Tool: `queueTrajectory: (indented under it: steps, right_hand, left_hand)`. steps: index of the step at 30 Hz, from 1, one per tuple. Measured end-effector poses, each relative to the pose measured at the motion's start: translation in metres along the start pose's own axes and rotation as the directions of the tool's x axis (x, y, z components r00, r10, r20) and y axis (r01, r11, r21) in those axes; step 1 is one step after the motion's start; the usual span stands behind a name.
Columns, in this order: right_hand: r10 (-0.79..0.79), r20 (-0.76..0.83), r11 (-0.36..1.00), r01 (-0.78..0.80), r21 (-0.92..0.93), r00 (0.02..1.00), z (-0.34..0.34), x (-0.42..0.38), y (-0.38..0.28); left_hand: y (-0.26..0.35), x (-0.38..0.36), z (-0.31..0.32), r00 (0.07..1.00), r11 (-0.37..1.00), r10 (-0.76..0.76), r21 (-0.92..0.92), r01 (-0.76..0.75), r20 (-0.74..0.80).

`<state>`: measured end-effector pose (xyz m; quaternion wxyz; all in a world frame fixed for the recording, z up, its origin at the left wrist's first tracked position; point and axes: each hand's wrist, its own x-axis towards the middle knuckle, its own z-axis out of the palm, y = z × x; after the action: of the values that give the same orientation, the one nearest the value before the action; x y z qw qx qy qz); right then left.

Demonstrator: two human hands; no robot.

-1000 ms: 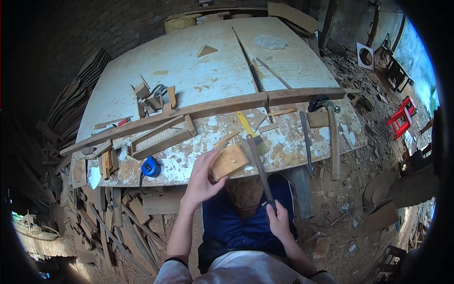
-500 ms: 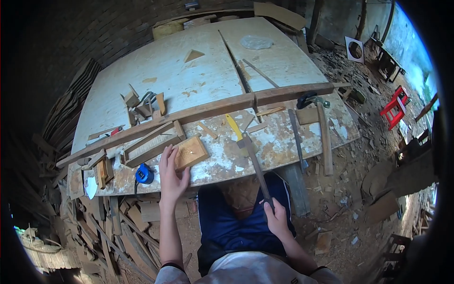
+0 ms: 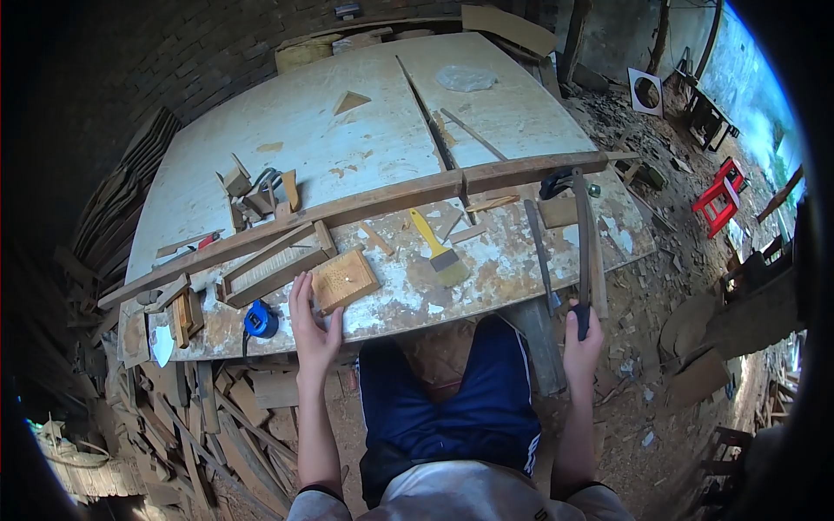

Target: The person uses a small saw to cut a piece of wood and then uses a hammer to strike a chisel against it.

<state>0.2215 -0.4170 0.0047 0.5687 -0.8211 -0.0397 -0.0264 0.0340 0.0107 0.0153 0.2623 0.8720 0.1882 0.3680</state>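
Observation:
My left hand [image 3: 316,328] rests at the left edge of a small wooden block [image 3: 346,280], with thumb and fingers apart. In my right hand [image 3: 583,340] is the black handle of a long flat file [image 3: 583,234], which points away over the right part of the table. A yellow-handled brush [image 3: 433,241] lies to the right of the block. Beside my left hand stands a blue tape measure [image 3: 261,319]. Behind the block sits an open wooden box frame [image 3: 276,266].
A long wooden beam [image 3: 373,207] crosses the worktable [image 3: 261,156]. Another long dark tool [image 3: 539,247] lies left of the file. Small wood pieces and a clamp [image 3: 269,181] stand behind the beam. A red stool [image 3: 719,198] is on the ground at right.
My right hand has moved right and slightly forward with the file, off the brush, and the file now points straight ahead. My left hand has stayed by the block.

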Motion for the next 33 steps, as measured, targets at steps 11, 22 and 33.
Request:
queueTrajectory:
  steps: [11, 22, 33]
  right_hand:
    - [-0.070, -0.182, 0.992, 0.088, 0.090, 0.981, -0.023, 0.021, 0.029]
    - [-0.099, -0.063, 0.995, 0.100, 0.025, 0.993, 0.008, -0.036, 0.000]
    - [-0.089, -0.022, 0.995, 0.088, -0.048, 0.996, -0.019, -0.084, 0.019]
  left_hand:
    - [0.019, -0.008, 0.020, 0.832, 0.938, 0.341, 0.096, -0.334, -0.436]
    - [0.199, 0.105, 0.236, 0.823, 0.838, 0.483, -0.430, -0.335, 0.299]
    - [0.218, 0.141, 0.331, 0.723, 0.847, 0.513, -0.135, -0.515, 0.463]
